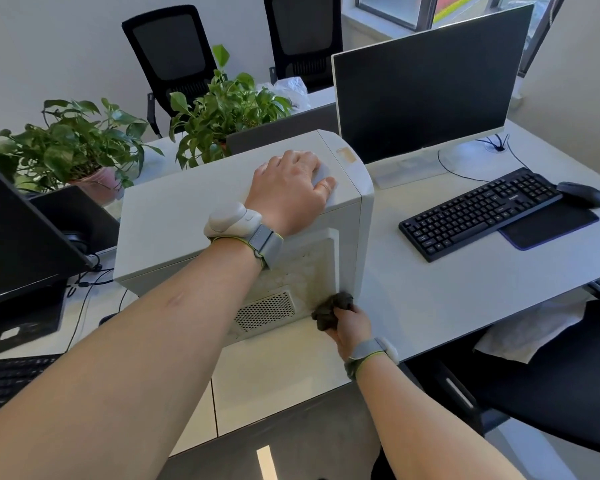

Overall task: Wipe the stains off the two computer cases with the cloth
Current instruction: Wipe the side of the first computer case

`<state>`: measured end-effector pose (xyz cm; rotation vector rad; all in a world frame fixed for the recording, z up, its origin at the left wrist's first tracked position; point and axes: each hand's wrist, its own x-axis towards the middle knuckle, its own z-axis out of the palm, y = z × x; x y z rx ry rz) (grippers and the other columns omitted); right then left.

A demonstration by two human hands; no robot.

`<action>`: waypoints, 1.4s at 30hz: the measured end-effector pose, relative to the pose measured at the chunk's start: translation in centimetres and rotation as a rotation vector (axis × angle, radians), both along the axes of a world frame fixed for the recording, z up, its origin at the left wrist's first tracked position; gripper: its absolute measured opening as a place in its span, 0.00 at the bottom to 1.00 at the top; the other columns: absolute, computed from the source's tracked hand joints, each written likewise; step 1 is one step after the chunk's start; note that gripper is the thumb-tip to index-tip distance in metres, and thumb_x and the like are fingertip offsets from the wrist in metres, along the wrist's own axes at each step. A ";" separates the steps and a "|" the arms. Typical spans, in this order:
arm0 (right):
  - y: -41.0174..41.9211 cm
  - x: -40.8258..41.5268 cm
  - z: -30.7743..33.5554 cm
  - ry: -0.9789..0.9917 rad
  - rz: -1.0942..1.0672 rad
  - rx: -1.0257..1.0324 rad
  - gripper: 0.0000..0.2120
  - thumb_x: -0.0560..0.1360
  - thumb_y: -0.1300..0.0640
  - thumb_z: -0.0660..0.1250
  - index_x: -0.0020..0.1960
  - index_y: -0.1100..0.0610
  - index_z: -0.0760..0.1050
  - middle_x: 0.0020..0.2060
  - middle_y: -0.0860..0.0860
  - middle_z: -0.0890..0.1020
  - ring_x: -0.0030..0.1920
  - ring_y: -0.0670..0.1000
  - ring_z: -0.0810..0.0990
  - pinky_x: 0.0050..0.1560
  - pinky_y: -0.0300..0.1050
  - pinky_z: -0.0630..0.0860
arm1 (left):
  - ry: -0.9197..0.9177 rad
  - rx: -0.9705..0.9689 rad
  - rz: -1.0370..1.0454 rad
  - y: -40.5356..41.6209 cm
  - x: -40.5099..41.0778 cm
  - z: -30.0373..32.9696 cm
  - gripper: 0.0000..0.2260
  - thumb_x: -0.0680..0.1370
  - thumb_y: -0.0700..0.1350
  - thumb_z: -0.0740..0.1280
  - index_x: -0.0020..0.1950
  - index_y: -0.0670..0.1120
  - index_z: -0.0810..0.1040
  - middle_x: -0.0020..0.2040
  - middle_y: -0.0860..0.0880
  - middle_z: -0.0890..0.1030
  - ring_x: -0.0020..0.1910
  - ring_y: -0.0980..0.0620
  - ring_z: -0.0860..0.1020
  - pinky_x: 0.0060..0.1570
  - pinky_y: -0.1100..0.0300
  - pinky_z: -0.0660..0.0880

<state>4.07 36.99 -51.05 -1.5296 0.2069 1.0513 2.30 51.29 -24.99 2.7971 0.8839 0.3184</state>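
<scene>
Both hands busy: left hand (289, 188) flat atop computer case (194, 216), right hand (350, 327) grip bunching cloth (331, 308) at its lower edge.

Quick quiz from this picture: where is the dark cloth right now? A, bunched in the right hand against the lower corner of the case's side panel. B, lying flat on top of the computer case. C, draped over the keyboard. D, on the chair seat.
A: the right hand grips the bunched dark cloth against the stained side panel of the computer case, beside the vent, while the left hand rests on top.
</scene>
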 end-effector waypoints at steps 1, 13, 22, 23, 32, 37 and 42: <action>0.3 -0.3 0.6 0.107 -0.068 0.060 0.12 0.82 0.66 0.61 0.64 0.67 0.74 0.48 0.60 0.81 0.45 0.59 0.81 0.38 0.46 0.81 | 0.000 0.004 0.000 0.1 0.0 0.0 0.18 0.83 0.60 0.57 0.66 0.52 0.74 0.68 0.50 0.74 0.67 0.44 0.70 0.69 0.47 0.62; 0.1 0.0 12.2 0.140 -0.236 0.291 0.08 0.78 0.67 0.67 0.57 0.68 0.77 0.46 0.62 0.82 0.41 0.58 0.84 0.34 0.48 0.81 | 0.018 0.007 0.001 -0.2 0.0 0.1 0.19 0.83 0.60 0.57 0.67 0.51 0.73 0.70 0.49 0.73 0.68 0.43 0.69 0.70 0.47 0.61; -0.4 1.1 17.0 -1.186 -0.066 0.256 0.07 0.71 0.60 0.71 0.47 0.54 0.74 0.42 0.50 0.76 0.39 0.49 0.73 0.38 0.44 0.75 | 0.001 -0.094 0.026 -0.1 -0.1 0.7 0.19 0.82 0.60 0.61 0.69 0.52 0.73 0.71 0.49 0.72 0.71 0.44 0.68 0.72 0.47 0.60; -0.5 0.8 15.5 -1.299 -0.029 0.225 0.08 0.72 0.62 0.70 0.49 0.56 0.74 0.45 0.51 0.75 0.39 0.49 0.72 0.38 0.42 0.74 | 0.000 -0.099 0.027 0.0 -0.1 0.8 0.19 0.82 0.60 0.61 0.69 0.52 0.73 0.72 0.49 0.72 0.71 0.44 0.68 0.72 0.48 0.60; -2.6 1.5 8.7 -0.776 0.217 -0.179 0.12 0.75 0.61 0.66 0.57 0.53 0.74 0.49 0.52 0.81 0.51 0.56 0.81 0.44 0.45 0.75 | -0.011 -0.152 0.026 0.0 -0.3 1.0 0.20 0.82 0.59 0.61 0.71 0.53 0.73 0.73 0.50 0.71 0.72 0.46 0.67 0.72 0.49 0.59; -1.5 0.8 16.0 -1.177 -0.071 0.247 0.17 0.76 0.60 0.70 0.64 0.54 0.76 0.55 0.50 0.78 0.51 0.45 0.78 0.51 0.34 0.76 | -0.131 -0.281 0.047 0.0 -0.5 1.5 0.16 0.84 0.55 0.62 0.69 0.52 0.78 0.74 0.52 0.73 0.74 0.48 0.67 0.73 0.54 0.57; -1.2 0.8 13.0 -1.514 0.133 0.157 0.17 0.72 0.67 0.72 0.61 0.61 0.79 0.53 0.54 0.78 0.46 0.53 0.78 0.43 0.39 0.75 | -0.217 -0.432 0.023 0.5 -0.9 1.6 0.15 0.84 0.54 0.63 0.67 0.53 0.81 0.77 0.52 0.72 0.77 0.50 0.65 0.78 0.47 0.56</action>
